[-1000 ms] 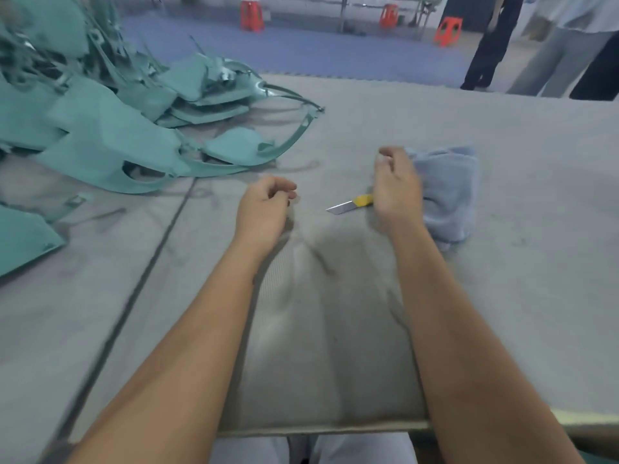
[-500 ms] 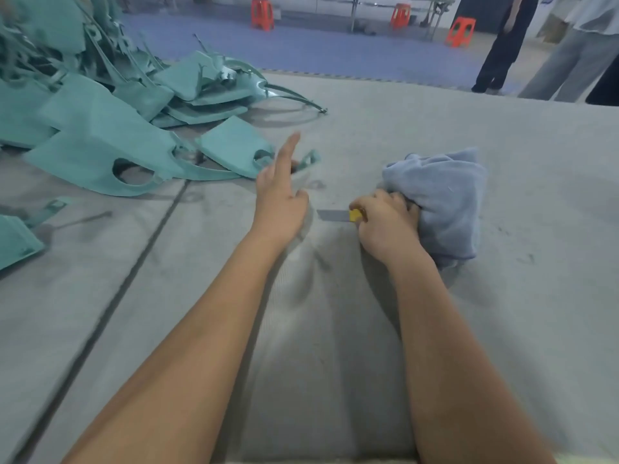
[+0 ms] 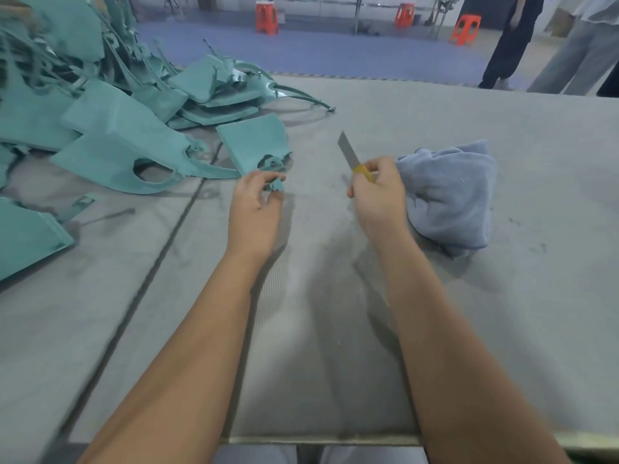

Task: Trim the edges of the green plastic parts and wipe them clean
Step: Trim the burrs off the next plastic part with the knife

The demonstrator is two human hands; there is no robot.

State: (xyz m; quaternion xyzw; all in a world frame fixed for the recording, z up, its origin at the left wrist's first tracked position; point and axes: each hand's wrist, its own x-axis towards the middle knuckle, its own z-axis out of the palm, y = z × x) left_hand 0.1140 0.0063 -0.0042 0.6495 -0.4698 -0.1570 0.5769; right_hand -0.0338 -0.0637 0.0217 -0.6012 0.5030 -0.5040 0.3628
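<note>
The part (image 3: 254, 142) lies at the pile's (image 3: 100, 105) near edge. My left hand (image 3: 256, 202) pinches its tab; my right (image 3: 376, 192) grips the knife (image 3: 351, 159), blade up, beside the cloth (image 3: 449, 192). I'd draw it clear before cutting.

Grey table (image 3: 435, 313) — green plastic parts (image 3: 110, 142) heaped, blue cloth (image 3: 452, 195) beside.

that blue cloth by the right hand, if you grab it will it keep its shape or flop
The blue cloth will probably flop: it sits crumpled in soft folds on the table. It looks light and unlikely to slide, given its fuzzy surface. The right hand holds the knife, so it isn't free.
</note>
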